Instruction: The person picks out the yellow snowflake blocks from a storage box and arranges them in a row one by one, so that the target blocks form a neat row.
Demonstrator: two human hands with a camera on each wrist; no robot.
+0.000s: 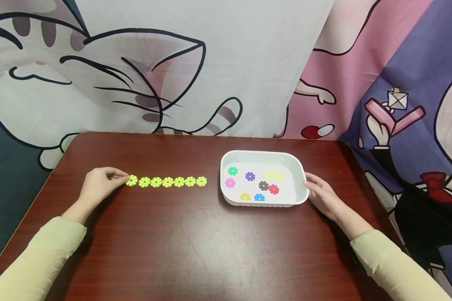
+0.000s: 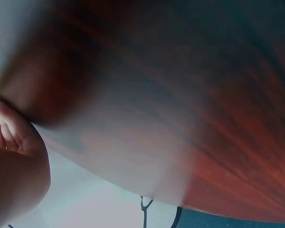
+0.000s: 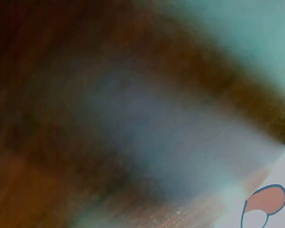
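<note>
A row of several yellow-green snowflake discs [image 1: 167, 182], small notched plastic rounds, runs left to right on the table. My left hand [image 1: 102, 185] pinches the leftmost disc [image 1: 132, 180] at the row's end, its fingertips on the disc's left edge. In the left wrist view, that hand [image 2: 20, 137] shows at the left edge with a bit of yellow at its fingertips. To the right stands a white tray [image 1: 261, 155] with several loose discs in other colours and yellow. My right hand [image 1: 324, 195] holds the tray's right rim between thumb and fingers. The right wrist view is mostly blurred.
The brown table [image 1: 196, 246] has its far edge against a cartoon-printed cloth [image 1: 263, 62]. Inside the tray lie a green disc [image 1: 232, 171], a purple disc [image 1: 250, 176], a red disc [image 1: 273, 189] and a blue disc [image 1: 259, 197], among others.
</note>
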